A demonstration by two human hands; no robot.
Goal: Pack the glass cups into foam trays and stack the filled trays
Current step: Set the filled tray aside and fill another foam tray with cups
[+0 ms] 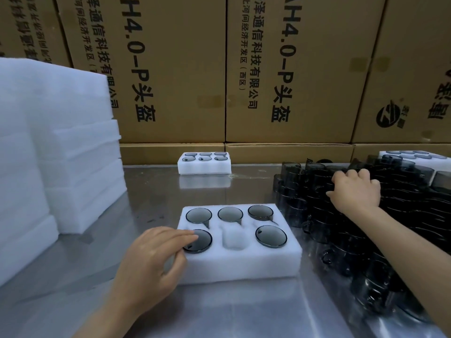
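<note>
Left hand (156,262) rests fingers flat on seated cup, steadying white six-pocket foam tray (244,264); nothing grasped; right hand (355,191) curled over heap of dark smoked-glass cups (317,215), grip hidden; empty middle front pocket (233,237) lies left of that hand.

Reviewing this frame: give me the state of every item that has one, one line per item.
Near foam tray: five of six pockets filled, front middle pocket empty.
Far foam tray: all six pockets hold cups.
Loose glass cups: heaped on the table's right, unpacked.
Foam stack: piled at left; pockets not visible.
Left hand: resting on the near tray, fingertips on the front left cup.
Right hand: down on the cup heap; grip unclear.
</note>
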